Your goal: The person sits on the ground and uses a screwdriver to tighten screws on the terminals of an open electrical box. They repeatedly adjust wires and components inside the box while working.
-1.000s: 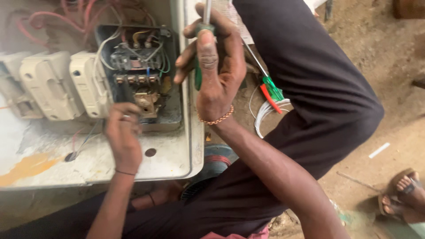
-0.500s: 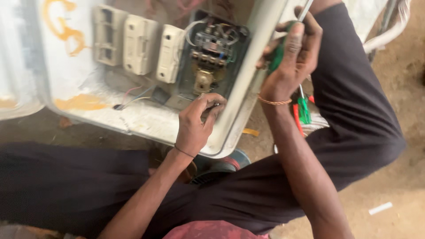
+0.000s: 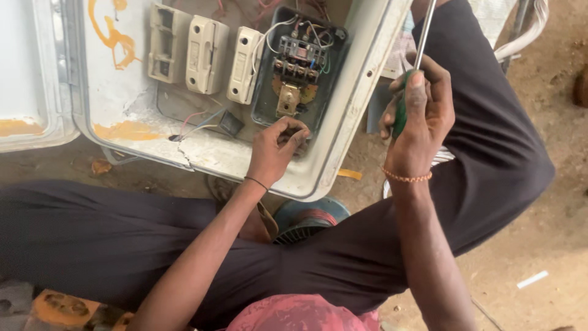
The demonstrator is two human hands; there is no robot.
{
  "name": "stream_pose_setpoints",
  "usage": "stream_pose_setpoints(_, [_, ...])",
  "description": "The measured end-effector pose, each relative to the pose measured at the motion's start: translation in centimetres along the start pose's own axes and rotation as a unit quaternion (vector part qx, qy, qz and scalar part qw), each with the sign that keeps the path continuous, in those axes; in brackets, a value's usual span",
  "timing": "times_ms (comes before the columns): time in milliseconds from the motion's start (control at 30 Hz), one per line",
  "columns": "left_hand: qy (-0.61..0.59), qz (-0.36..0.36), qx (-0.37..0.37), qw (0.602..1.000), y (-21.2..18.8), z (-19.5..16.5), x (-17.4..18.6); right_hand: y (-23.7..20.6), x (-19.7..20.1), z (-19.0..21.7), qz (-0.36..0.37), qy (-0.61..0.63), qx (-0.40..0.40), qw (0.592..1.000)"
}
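Inside the grey switch box (image 3: 343, 122) — left hand (image 3: 275, 150), fingers curled under the contactor (image 3: 300, 67); right hand (image 3: 419, 119) fisted on a green screwdriver (image 3: 407, 92).

Soft, even daylight with faint shadows; mild glare whitens the upper left of the frame, and edges blur slightly

I see a green-handled screwdriver (image 3: 409, 79) at three o'clock of the box, gripped upright, its metal shaft pointing to twelve. The open pale electrical box (image 3: 343, 147) lies flat; its dark contactor (image 3: 298, 61) with brass parts sits at one o'clock inside.
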State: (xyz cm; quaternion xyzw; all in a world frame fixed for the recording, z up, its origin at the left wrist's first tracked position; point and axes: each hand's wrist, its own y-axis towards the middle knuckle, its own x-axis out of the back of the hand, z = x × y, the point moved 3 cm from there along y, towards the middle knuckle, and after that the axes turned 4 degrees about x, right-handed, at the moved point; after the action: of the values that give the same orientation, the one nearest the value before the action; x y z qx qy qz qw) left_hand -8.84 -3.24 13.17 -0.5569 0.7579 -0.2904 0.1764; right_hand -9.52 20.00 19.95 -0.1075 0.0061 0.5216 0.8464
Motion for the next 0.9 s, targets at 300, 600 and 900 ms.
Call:
stream_pose_setpoints(300, [0.392, -0.003, -0.229, 0.891, 0.8, 0.6, -3.2, 0.2, 3.9, -0.5, -0.027, -0.070, 0.035, 0.997])
stream_pose_setpoints(600, [0.458, -0.027, -0.275, 0.845, 4.3, 0.6, -4.3, 1.8, 7.0, -1.4, -0.067, 0.001, 0.002, 0.998])
stream_pose_setpoints(900, [0.338, -0.016, -0.195, 0.921, -1.8, -0.2, -2.3, 2.5, 7.5, -2.2, -0.053, 0.021, -0.018, 0.998])
